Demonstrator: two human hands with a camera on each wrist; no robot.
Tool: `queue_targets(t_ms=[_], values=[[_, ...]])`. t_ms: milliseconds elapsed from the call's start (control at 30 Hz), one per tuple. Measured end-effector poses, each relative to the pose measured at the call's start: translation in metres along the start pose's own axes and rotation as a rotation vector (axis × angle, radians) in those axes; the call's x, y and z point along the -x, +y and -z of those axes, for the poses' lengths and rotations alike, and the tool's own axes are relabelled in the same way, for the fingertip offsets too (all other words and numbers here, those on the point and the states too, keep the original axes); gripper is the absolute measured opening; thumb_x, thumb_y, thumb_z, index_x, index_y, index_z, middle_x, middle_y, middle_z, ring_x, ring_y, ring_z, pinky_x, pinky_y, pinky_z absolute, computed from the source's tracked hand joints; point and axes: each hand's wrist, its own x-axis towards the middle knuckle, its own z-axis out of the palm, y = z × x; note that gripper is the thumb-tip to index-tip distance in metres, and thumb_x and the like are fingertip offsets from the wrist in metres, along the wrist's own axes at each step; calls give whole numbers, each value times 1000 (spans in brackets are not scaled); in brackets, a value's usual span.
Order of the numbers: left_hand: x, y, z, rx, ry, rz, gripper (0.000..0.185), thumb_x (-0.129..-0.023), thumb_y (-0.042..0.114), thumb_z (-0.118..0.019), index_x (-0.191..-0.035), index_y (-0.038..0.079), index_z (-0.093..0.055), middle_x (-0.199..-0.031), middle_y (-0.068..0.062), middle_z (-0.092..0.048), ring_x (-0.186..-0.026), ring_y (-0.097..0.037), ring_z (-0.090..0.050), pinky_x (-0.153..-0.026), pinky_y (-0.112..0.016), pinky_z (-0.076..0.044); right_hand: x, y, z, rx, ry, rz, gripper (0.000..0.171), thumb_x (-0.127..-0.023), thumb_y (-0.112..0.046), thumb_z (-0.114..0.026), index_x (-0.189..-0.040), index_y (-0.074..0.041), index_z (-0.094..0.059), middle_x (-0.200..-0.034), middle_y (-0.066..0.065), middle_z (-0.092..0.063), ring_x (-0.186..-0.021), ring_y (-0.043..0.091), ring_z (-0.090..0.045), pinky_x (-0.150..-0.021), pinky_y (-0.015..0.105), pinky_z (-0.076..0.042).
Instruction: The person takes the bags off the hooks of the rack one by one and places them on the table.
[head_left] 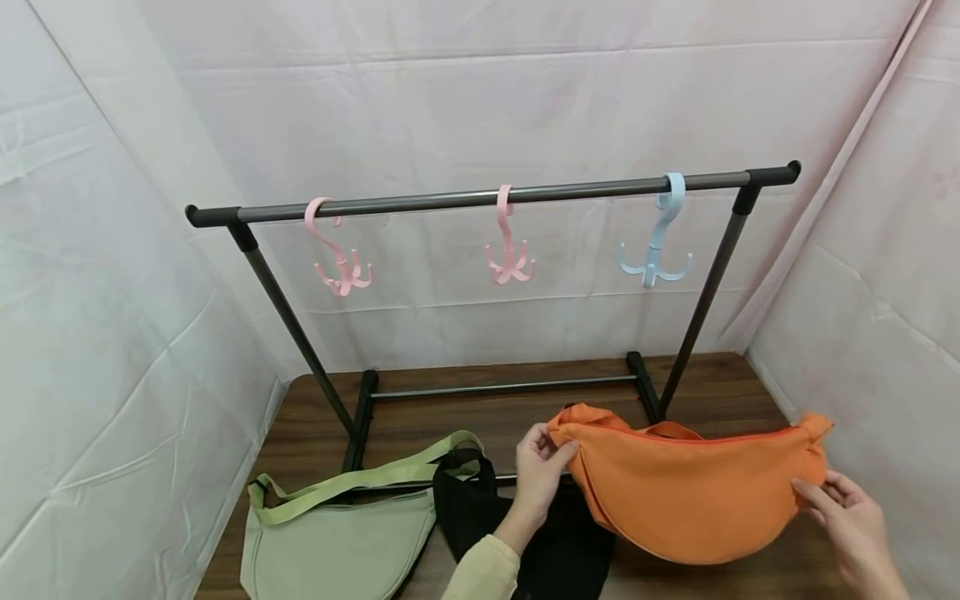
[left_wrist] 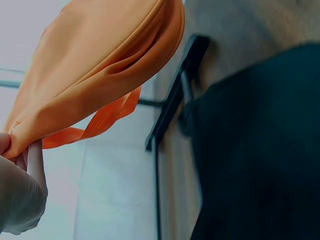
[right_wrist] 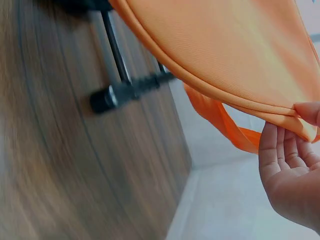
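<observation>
Both hands hold up an orange crescent-shaped bag above the right part of the table, its red zipper along the top. The left hand pinches the bag's left end between thumb and fingers. At the other end, the right hand pinches the lower right edge. An orange strap hangs behind the bag in the left wrist view. Beneath the left forearm lies a black bag. To its left a light green bag lies with its strap over the top.
A dark metal rack stands on the wooden table. From its bar hang a pink hook at left, another pink hook in the middle and a light blue hook at right. White cloth walls surround the table.
</observation>
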Motion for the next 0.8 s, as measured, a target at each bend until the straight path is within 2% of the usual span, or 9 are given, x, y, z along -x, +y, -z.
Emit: queue_targets(t_ms=[267,333,400,467,567,633,700,767,800], values=[[15,-24,-30,74,-16,98,23,-75,-2,-67,-91,-10,-54,-80,0,-59,-68,-7,-57,-52,-17,-47,1,-1,35,149,229,-138,14,-76,-24,-73,-78,-30,-60,-67,-17,-60,-59,0,-57,-51,18,-47],[19,-31,-37,85,-18,146,21,-75,-4,-66,-92,-9,-55,-79,2,-59,-67,-7,-56,-50,-17,-46,-8,10,55,163,257,-149,15,-77,-22,-72,-76,-31,-60,-65,-18,-59,-58,-1,-57,-50,19,-48],[23,-39,-44,91,-13,196,19,-75,-4,-65,-91,-7,-56,-77,3,-59,-66,-7,-57,-50,-18,-46,-22,28,79,223,294,-176,12,-79,-23,-70,-81,-28,-59,-64,-19,-58,-57,-1,-56,-48,20,-48],[26,-48,-49,87,3,225,18,-75,-4,-64,-91,-5,-57,-76,3,-59,-65,-8,-56,-49,-18,-45,-24,31,82,324,314,-197,12,-82,-24,-65,-90,-19,-57,-62,-21,-54,-55,-2,-54,-49,21,-48],[29,-59,-55,69,33,254,16,-74,-2,-65,-88,-2,-57,-73,2,-59,-62,-8,-56,-48,-18,-43,-24,28,77,492,343,-258,31,-85,-28,-59,-104,-5,-48,-60,-24,-46,-54,-5,-49,-51,22,-48],[30,-65,-57,63,49,268,16,-73,-2,-65,-88,-1,-58,-72,1,-59,-61,-8,-56,-47,-18,-43,-19,21,69,540,349,-263,37,-86,-28,-56,-107,1,-46,-60,-24,-44,-53,-6,-48,-53,22,-49],[31,-71,-58,63,64,290,17,-72,-2,-65,-87,0,-58,-72,0,-59,-60,-8,-56,-47,-19,-44,-28,33,80,538,360,-272,27,-84,-30,-59,-97,-7,-53,-60,-23,-46,-52,-4,-49,-51,25,-49],[32,-76,-59,57,79,308,18,-72,-1,-65,-88,1,-58,-71,0,-58,-61,-9,-57,-48,-20,-45,-36,42,87,551,371,-278,31,-83,-32,-61,-101,-6,-56,-61,-20,-47,-52,-1,-49,-50,27,-48],[33,-77,-59,51,87,316,18,-72,-1,-65,-88,1,-58,-71,0,-59,-61,-9,-57,-48,-20,-46,-39,46,89,555,376,-290,24,-82,-33,-61,-94,-12,-58,-61,-19,-48,-52,1,-49,-49,28,-48]])
